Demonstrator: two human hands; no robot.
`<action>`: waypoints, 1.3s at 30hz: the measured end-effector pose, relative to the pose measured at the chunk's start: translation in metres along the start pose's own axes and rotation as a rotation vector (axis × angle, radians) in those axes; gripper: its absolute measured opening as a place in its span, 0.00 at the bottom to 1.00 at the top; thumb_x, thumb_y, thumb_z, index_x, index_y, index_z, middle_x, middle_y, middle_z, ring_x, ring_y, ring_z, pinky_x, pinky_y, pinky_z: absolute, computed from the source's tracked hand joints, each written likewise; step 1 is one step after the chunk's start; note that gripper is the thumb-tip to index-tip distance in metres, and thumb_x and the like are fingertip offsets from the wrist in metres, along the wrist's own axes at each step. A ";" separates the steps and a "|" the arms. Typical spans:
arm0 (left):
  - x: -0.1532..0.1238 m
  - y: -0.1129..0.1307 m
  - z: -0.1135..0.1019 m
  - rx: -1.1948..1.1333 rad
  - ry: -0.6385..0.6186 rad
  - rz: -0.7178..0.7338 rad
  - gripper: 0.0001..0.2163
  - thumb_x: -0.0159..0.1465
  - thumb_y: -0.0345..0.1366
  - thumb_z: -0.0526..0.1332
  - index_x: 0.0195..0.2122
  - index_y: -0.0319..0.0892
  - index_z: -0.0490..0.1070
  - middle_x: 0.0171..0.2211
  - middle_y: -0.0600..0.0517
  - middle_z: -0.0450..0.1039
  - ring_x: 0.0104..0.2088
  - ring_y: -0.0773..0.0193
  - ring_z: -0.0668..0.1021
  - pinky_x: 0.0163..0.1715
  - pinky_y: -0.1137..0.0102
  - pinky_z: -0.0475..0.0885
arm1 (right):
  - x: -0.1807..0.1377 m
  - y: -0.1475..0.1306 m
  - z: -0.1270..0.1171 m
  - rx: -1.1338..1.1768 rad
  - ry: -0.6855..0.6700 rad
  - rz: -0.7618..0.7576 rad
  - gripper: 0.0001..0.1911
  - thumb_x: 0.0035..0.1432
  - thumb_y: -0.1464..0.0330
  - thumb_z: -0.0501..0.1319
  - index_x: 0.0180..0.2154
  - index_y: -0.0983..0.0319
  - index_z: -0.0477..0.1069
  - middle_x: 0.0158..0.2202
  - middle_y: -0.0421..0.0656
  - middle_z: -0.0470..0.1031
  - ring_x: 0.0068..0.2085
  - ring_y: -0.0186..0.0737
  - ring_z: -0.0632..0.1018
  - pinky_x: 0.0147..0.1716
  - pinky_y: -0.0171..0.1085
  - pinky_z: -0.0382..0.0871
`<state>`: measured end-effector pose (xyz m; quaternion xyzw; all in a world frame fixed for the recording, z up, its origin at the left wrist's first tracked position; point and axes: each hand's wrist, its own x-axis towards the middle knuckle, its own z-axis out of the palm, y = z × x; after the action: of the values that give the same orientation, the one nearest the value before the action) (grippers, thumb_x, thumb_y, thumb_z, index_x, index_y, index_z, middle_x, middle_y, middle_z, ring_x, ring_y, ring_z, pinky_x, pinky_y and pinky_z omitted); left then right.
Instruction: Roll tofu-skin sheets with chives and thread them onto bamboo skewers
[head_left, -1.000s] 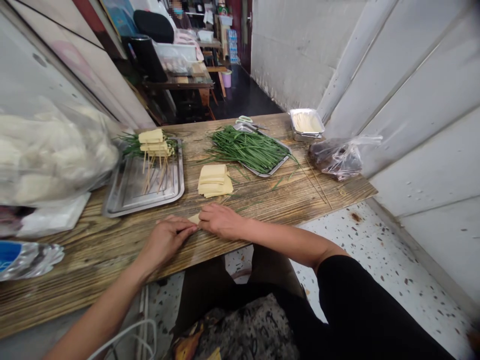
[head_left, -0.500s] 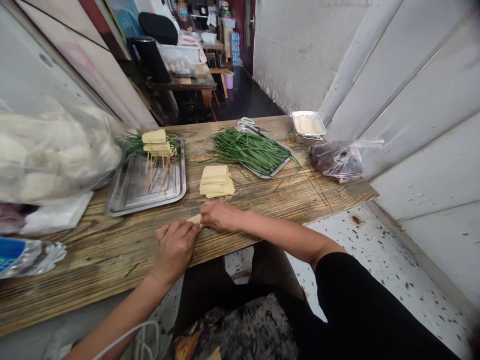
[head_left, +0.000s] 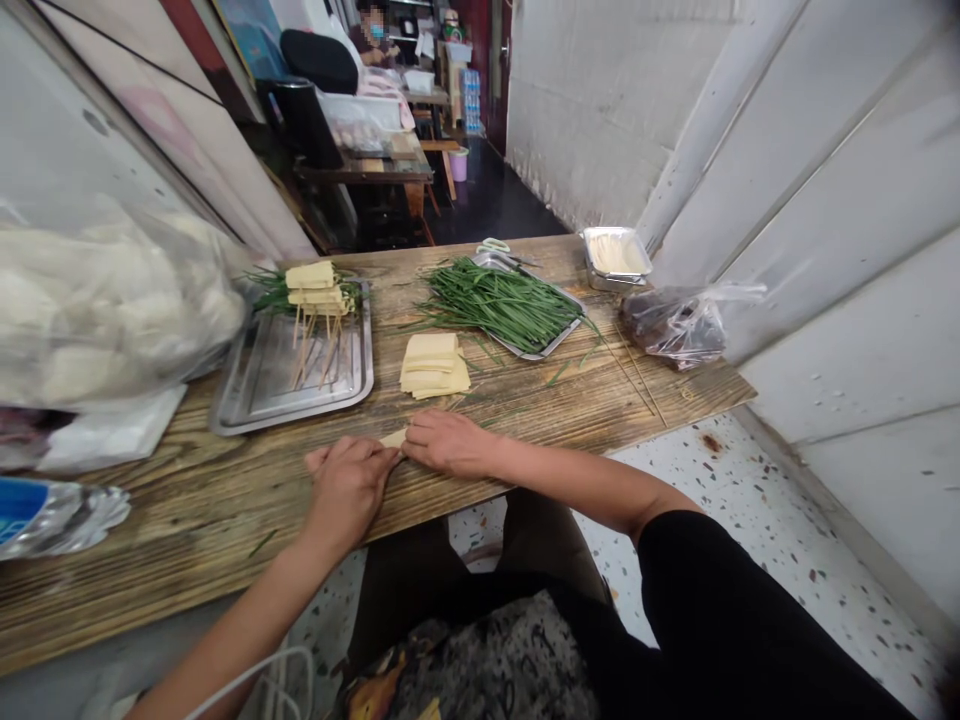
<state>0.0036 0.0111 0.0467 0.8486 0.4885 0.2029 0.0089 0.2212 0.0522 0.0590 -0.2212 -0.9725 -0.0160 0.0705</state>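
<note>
A pale yellow tofu sheet [head_left: 393,438], seemingly rolled, lies at the table's front edge, only a short piece of it visible. My left hand [head_left: 351,485] has its fingers curled over the left end. From the other side my right hand [head_left: 448,443] grips the right end, its fingertips close to those of the left. Both hands hide most of the roll, so whatever is inside cannot be seen. Just beyond them sits a stack of folded tofu sheets [head_left: 433,365]. Green chives [head_left: 506,305] heap over a metal tray behind that stack.
On the left, a metal tray [head_left: 259,375] carries skewered tofu rolls [head_left: 315,290] with greens. A big bag of pale pieces [head_left: 112,310] stands beside it. Loose skewers [head_left: 637,370], a bagged dark item [head_left: 679,325] and a foil box [head_left: 616,255] are at right. A person [head_left: 373,35] sits far back.
My right hand has shifted slightly, its fingers lying a little flatter over the roll. My left hand stays nearly in place. The person at the back shows more.
</note>
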 end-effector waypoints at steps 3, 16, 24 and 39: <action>-0.002 -0.002 -0.001 0.023 0.017 -0.007 0.18 0.75 0.46 0.54 0.36 0.49 0.83 0.33 0.48 0.83 0.37 0.53 0.77 0.40 0.57 0.60 | 0.004 0.002 -0.003 0.001 -0.041 0.001 0.19 0.79 0.67 0.48 0.46 0.65 0.77 0.43 0.47 0.76 0.48 0.45 0.71 0.47 0.41 0.62; -0.018 -0.010 0.007 0.168 0.063 0.125 0.13 0.75 0.37 0.55 0.48 0.48 0.81 0.47 0.46 0.83 0.52 0.50 0.78 0.50 0.53 0.62 | 0.025 0.031 -0.009 0.293 -0.118 -0.055 0.16 0.76 0.67 0.58 0.35 0.65 0.78 0.38 0.47 0.77 0.42 0.42 0.73 0.40 0.37 0.60; -0.004 -0.012 0.001 0.065 0.002 0.124 0.16 0.76 0.38 0.52 0.42 0.47 0.82 0.38 0.47 0.84 0.42 0.53 0.78 0.40 0.58 0.61 | 0.018 0.018 -0.007 0.149 -0.091 0.031 0.14 0.76 0.66 0.57 0.40 0.65 0.79 0.40 0.47 0.77 0.45 0.44 0.73 0.41 0.38 0.62; 0.002 -0.019 -0.001 0.001 0.002 0.104 0.17 0.76 0.44 0.54 0.41 0.51 0.84 0.36 0.50 0.85 0.38 0.54 0.79 0.44 0.56 0.60 | 0.009 0.003 0.010 -0.003 0.057 0.060 0.17 0.79 0.68 0.51 0.42 0.64 0.78 0.40 0.46 0.76 0.46 0.45 0.72 0.46 0.41 0.64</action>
<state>-0.0118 0.0231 0.0445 0.8726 0.4439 0.2037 -0.0023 0.2134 0.0590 0.0506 -0.2497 -0.9631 -0.0217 0.0982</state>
